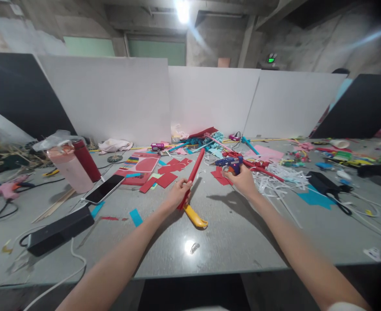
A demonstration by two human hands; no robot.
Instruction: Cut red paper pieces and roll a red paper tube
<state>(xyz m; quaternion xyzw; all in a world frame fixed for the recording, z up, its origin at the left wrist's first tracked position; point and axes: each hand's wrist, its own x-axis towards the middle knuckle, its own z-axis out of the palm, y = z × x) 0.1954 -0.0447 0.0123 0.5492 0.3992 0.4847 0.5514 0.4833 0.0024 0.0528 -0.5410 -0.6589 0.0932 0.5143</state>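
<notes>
My left hand [179, 193] is closed round the lower part of a red paper tube [196, 167], which slants up and to the right. A yellow-handled tool [196, 217] lies on the table just below that hand. To the right, my right hand [240, 177] grips a dark blue glue gun [228, 162], its nozzle pointing left toward the tube but apart from it. Cut red paper pieces [167, 178] lie left of the tube, and another red piece [221, 176] is under the glue gun.
At left stand a pink bottle [70, 168] and a red bottle [86, 160], beside a phone [106, 188] and a black box [61, 230]. White paper shreds [283, 177] and a black adapter [326, 185] lie right. White panels [213, 99] stand behind.
</notes>
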